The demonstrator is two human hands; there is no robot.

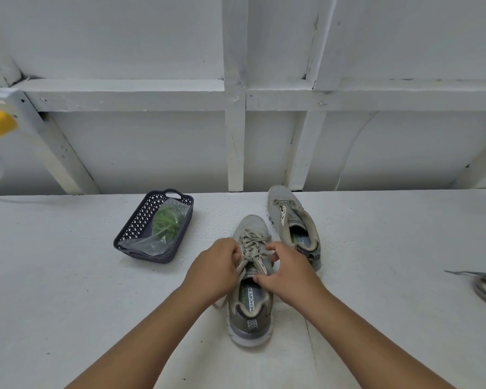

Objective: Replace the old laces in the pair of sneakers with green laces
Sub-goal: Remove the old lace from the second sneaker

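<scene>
Both hands are working the near sneaker (250,279) on the white bench (68,290): the left hand (213,269) is pinching the old lace (253,244), and the right hand (288,272), fingers curled, seems to be gripping the tongue area. Tugging unevenly could snag the lace in an eyelet or slide the shoe. Its long axis is running away from the person, toe pointing toward the wall (152,150).

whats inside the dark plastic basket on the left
The dark perforated plastic basket holds a clear plastic bag with bundled green laces inside. The bag covers part of the basket floor, so anything underneath it stays hidden.
</scene>
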